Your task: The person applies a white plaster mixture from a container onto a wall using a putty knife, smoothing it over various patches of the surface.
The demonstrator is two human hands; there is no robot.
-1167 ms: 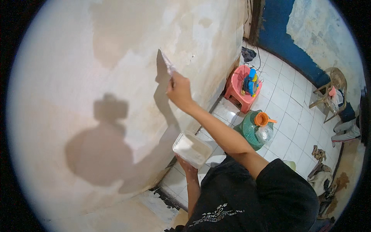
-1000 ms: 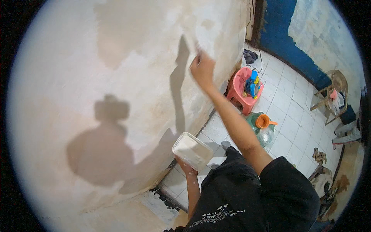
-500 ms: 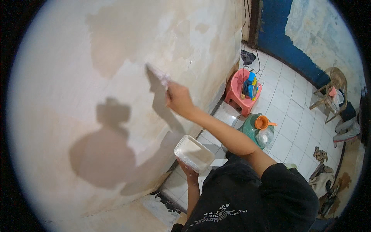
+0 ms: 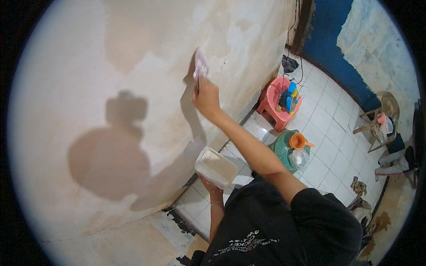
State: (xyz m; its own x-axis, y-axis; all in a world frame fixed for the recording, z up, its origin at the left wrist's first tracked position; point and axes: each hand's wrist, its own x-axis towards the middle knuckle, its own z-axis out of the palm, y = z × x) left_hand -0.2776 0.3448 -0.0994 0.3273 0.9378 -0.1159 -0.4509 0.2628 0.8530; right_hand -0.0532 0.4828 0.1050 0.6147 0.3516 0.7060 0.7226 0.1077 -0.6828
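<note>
Right grip: closed around the handle of a putty knife. The fingers are folded inward. The blade extends upward and slightly left from the grip, carries a pale, pinkish-white coating, and is directed at the wall. The blade's far end meets its own shadow on the wall surface; the exact contact line cannot be told.

Left grip: holding a white container from its underside and near side. The container is rectangular, open-topped and tilted, with pale material inside. It is positioned below the right grip, near the wall and apart from the putty knife.

Wall condition: patchy white and beige, with a large beige patch to the upper left of the right grip. A dark shadow falls to the left of both grips.

Surroundings: a pink chair stands well to the right of the right grip and supports a blue and yellow fan. A green vessel, right of the left grip and partly hidden by the right forearm, bears an orange dipper and a clear plastic bag. White floor tiles extend beneath these items.
</note>
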